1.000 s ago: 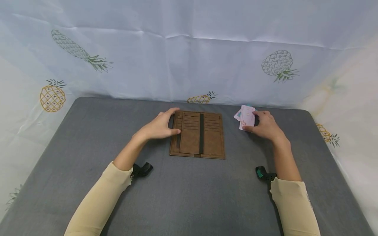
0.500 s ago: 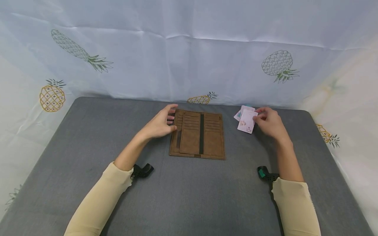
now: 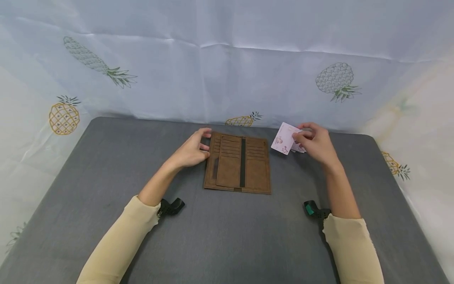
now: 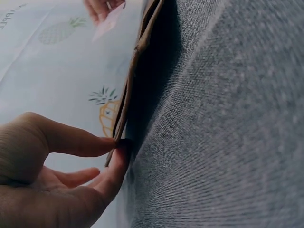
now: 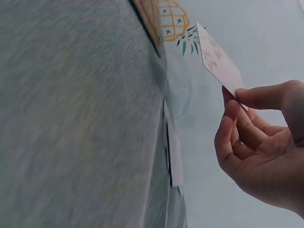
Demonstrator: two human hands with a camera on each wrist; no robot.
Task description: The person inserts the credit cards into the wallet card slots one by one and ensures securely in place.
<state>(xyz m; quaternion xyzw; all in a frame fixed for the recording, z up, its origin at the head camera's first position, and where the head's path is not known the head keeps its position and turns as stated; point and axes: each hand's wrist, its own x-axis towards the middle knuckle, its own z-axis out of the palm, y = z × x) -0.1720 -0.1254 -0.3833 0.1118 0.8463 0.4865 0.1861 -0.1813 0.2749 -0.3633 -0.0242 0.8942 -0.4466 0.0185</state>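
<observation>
An open brown wallet (image 3: 237, 165) lies flat on the grey table (image 3: 227, 236), its card slots facing up. My left hand (image 3: 203, 145) is at the wallet's far left edge. In the left wrist view, thumb and forefinger of the left hand (image 4: 118, 142) pinch the wallet's edge (image 4: 137, 71). My right hand (image 3: 296, 136) holds a pink card (image 3: 283, 139) above the table, right of the wallet. In the right wrist view the right hand (image 5: 232, 97) pinches the pink card (image 5: 218, 61) by its corner. More cards (image 5: 175, 152) lie on the table below.
A white cloth with pineapple prints (image 3: 227, 71) hangs behind and beside the table. The remaining cards (image 3: 300, 149) lie partly hidden beneath my right hand, near the table's far right edge. Black wrist mounts (image 3: 170, 206) sit at both sleeves.
My right hand has lifted one pink card off the pile and carried it up and left, nearer the wallet. The left hand stays at the wallet's left edge, its fingers now curled.
</observation>
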